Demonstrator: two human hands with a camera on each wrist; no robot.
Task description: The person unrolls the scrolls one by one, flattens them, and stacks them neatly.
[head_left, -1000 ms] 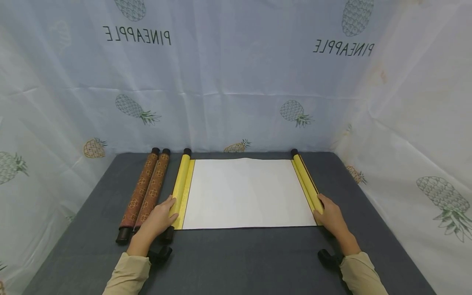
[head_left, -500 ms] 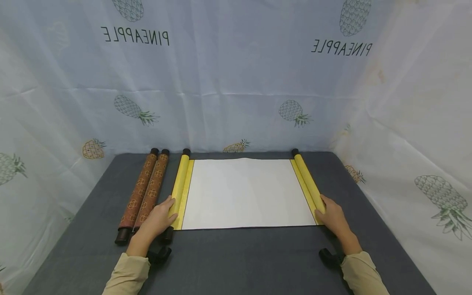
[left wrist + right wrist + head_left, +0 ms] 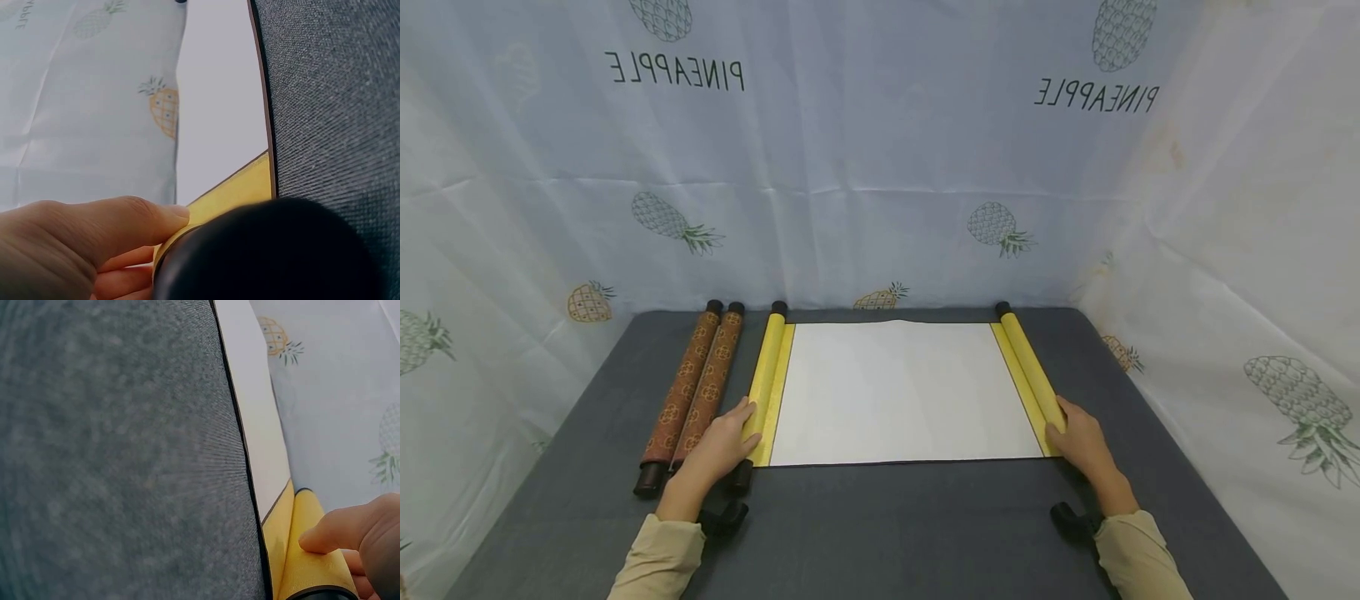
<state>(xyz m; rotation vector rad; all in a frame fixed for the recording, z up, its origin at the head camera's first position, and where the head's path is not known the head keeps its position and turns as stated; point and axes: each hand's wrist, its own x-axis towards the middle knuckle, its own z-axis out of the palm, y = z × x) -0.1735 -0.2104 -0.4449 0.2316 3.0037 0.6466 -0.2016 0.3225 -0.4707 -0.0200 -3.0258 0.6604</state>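
Note:
A scroll with a blank white sheet (image 3: 902, 392) and yellow borders lies partly unrolled on the dark grey table. My left hand (image 3: 718, 446) grips the near part of its left yellow roll (image 3: 766, 367), thumb on the inner side, fingers around the outside. In the left wrist view the thumb (image 3: 144, 219) presses the yellow cloth beside a large black roller end (image 3: 269, 256). My right hand (image 3: 1084, 437) holds the near part of the right yellow roll (image 3: 1028, 354). The right wrist view has that thumb (image 3: 340, 530) lying on the roll, other fingers partly hidden behind it.
Two brown patterned scrolls (image 3: 681, 392) with black ends lie rolled up side by side, just left of the left hand, whose forearm passes over their near ends. Behind the grey table (image 3: 895, 533) hangs a white curtain (image 3: 880, 150) with pineapple prints; it also lines both sides.
The right roll has turned and shifted slightly to the right, the dark edge line along it going out of sight. My right hand moved a little right with it; the left hand stayed put.

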